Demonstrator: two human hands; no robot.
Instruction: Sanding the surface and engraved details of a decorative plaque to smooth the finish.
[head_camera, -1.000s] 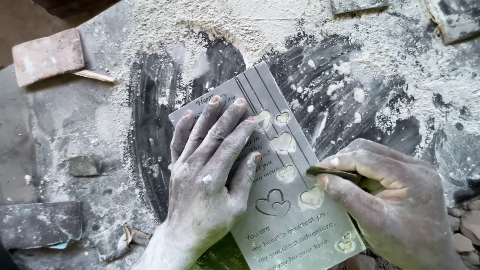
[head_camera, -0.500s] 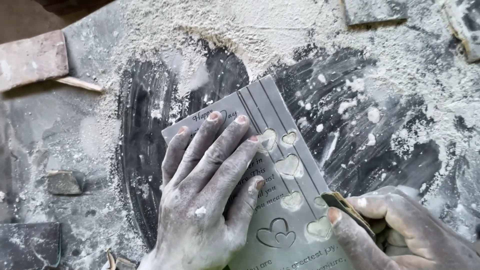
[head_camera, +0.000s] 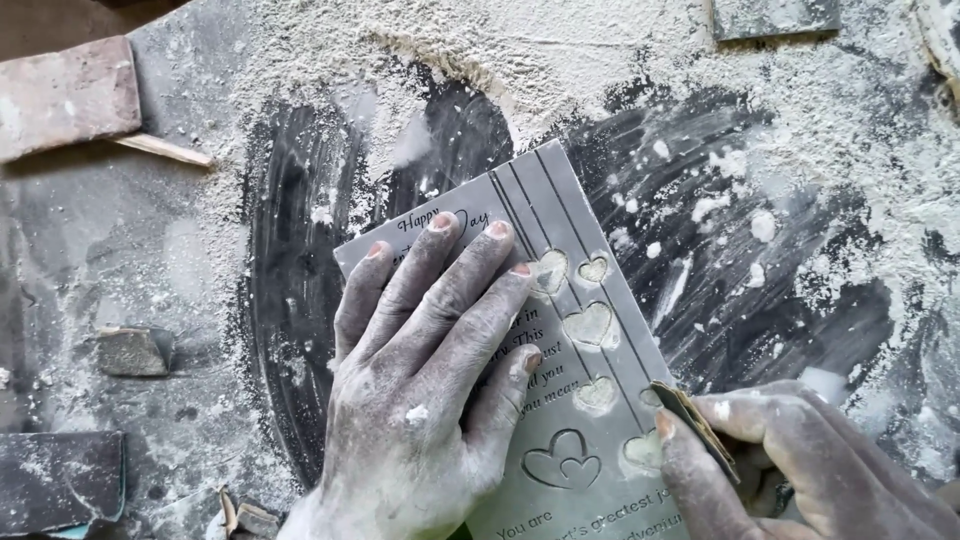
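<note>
The engraved stone plaque (head_camera: 590, 400) lies flat on a dust-covered workbench (head_camera: 820, 200), tilted so its lettered top points up and left. Nearest the camera, a folded piece of sandpaper (head_camera: 695, 425) is pinched between thumb and fingers of the right hand (head_camera: 800, 460), its edge set at the plaque's right rim beside the carved hearts. The left hand (head_camera: 420, 400) is pressed palm-down, fingers spread, on the lettering. Farther off, a reddish block (head_camera: 65, 95) is seen at the top left corner.

bench (head_camera: 150, 250): dark, dusty | on it: engraved slab (head_camera: 590, 400), brick (head_camera: 65, 95), stone offcuts (head_camera: 135, 350)
</note>
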